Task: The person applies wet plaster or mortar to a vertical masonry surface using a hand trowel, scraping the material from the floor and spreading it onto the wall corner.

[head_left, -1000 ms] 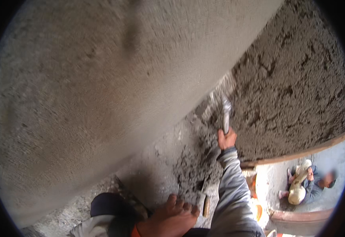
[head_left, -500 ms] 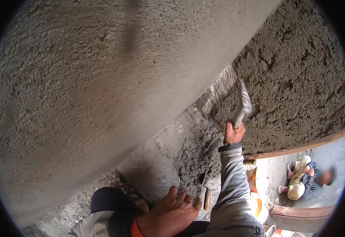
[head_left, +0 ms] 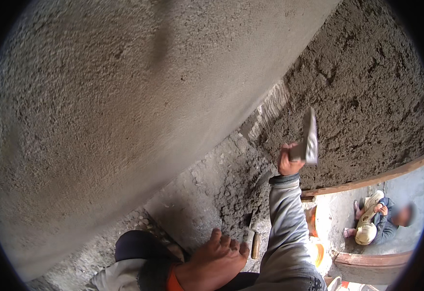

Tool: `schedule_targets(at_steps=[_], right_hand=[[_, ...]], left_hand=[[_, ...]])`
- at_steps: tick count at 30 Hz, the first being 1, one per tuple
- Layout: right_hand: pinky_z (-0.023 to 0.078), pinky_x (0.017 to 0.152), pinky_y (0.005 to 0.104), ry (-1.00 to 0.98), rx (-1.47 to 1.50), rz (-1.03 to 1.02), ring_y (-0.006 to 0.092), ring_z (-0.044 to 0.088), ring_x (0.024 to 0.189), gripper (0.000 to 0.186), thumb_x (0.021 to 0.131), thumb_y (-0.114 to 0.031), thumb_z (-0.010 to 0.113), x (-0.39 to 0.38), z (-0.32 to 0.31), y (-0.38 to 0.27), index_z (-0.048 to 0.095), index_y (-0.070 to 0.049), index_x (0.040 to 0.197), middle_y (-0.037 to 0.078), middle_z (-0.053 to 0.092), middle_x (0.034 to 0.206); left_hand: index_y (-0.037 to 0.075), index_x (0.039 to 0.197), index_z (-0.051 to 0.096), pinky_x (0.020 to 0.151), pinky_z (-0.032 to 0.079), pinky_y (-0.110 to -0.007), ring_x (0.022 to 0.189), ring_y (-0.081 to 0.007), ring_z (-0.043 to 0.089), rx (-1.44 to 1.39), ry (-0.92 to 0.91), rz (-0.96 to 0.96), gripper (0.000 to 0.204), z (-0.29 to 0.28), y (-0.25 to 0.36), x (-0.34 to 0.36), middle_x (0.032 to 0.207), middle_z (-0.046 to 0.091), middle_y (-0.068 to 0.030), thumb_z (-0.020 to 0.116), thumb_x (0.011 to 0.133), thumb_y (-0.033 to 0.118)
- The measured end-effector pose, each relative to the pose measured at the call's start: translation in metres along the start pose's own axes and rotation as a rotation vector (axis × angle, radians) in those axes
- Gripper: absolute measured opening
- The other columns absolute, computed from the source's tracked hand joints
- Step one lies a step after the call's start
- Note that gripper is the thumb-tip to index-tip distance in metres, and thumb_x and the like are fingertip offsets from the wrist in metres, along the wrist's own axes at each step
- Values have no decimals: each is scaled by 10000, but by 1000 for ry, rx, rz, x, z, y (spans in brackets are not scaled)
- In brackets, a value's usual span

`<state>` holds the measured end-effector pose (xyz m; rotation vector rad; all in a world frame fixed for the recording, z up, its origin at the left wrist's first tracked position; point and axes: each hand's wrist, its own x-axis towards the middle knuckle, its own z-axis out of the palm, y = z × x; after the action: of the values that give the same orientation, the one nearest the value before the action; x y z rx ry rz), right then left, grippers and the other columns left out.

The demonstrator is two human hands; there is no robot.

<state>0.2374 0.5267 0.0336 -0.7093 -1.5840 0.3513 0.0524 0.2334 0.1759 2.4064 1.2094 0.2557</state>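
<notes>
My right hand (head_left: 288, 160) reaches up the middle in a grey sleeve, closed round a grey flat-bladed tool (head_left: 310, 138). The blade is blurred and seen almost edge-on, so its exact kind is unclear. Beyond it spreads rough, wet mortar (head_left: 362, 97). At the bottom, my left hand (head_left: 215, 262) shows an orange cuff, its fingers bent and their tips hidden; I cannot make out anything in them. Just right of it lies a trowel with a wooden handle (head_left: 255, 245), its blade end by a heap of loose mortar (head_left: 241, 203).
A large smooth grey plastered surface (head_left: 124, 121) fills the left. A pale ridged strip (head_left: 270, 109) borders the mortar. A wooden edge board (head_left: 367, 182) bounds it at right; below, orange buckets (head_left: 318, 254) stand and another person (head_left: 379, 220) sits. My dark-clad knee (head_left: 136, 245) is at lower left.
The tool in my right hand has turned at the wrist, its blade swinging right and now showing nearly edge-on. My left hand and the trowel have stayed about where they were.
</notes>
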Motion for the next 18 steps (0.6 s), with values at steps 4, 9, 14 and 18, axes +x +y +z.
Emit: schedule_targets(at_steps=[4, 9, 14, 18], right_hand=[[485, 672, 350, -589, -665, 560, 280, 615, 753, 289, 751, -195, 657, -14, -17, 58, 596, 68, 852, 236, 614, 859], [496, 695, 359, -481, -462, 522, 263, 643, 728, 249, 710, -174, 612, -12, -29, 28, 628, 48, 822, 181, 621, 688], [438, 514, 267, 105, 347, 214, 123, 545, 561, 77, 755, -10, 568, -5, -2, 20, 578, 0, 679, 52, 564, 602], [502, 606, 362, -706, -639, 1065, 231, 629, 678, 185, 745, -160, 617, 2, -18, 77, 602, 14, 804, 137, 620, 748]], left_hand=[[-25, 1273, 425, 936, 360, -509, 982, -343, 583, -157, -143, 10, 469, -4, -3, 5, 995, 598, -207, 425, 899, 259], [-35, 1287, 410, 915, 379, -528, 1024, -342, 566, -73, -87, 11, 475, -8, -3, -3, 1010, 592, -224, 423, 888, 223], [-26, 1277, 425, 933, 369, -542, 1035, -344, 568, 3, -113, 25, 466, -6, 0, 6, 1029, 586, -236, 406, 895, 239], [-3, 1254, 454, 931, 370, -539, 985, -343, 593, -101, -96, 5, 452, 7, -2, 11, 1003, 606, -213, 398, 900, 272]])
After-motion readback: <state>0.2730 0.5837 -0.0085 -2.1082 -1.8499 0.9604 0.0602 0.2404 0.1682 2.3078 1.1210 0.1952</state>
